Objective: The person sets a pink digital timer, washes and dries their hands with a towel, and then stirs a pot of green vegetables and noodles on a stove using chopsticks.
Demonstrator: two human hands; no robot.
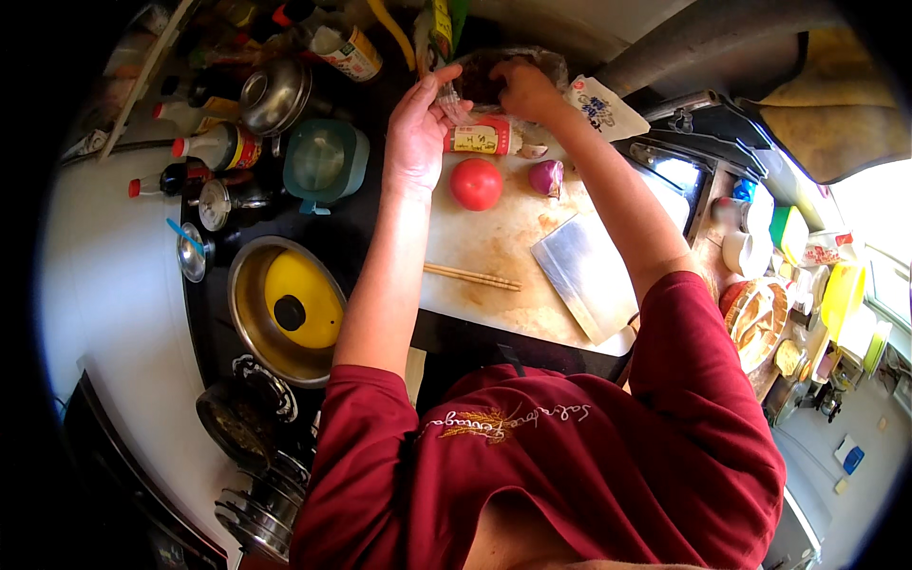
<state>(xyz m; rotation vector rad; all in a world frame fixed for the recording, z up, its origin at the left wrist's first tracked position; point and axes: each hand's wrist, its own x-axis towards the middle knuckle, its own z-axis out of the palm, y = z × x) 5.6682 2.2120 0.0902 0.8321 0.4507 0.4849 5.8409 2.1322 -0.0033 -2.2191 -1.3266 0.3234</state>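
At the far end of the counter, my left hand (415, 133) grips the gathered edge of a clear plastic bag (548, 65). My right hand (525, 90) dips into the bag's opening with curled fingers; dark contents lie inside, and what the fingertips hold is hidden. Just below the hands lies a red and yellow packet (478, 136). A tomato (476, 184) and a piece of purple onion (546, 178) sit on the pale cutting board (475, 233). Wooden chopsticks (472, 276) and a broad cleaver (587, 275) rest nearer me, with a garlic clove (534, 151) close to the packet.
Left of the board stand a teal plastic container (326, 160) and a steel basin (249, 334) with a yellow lid (306, 309) inside. Sauce bottles (228, 146) and a metal bowl (275, 95) crowd the far left. A decorated white packet (608, 106) lies right of the bag.
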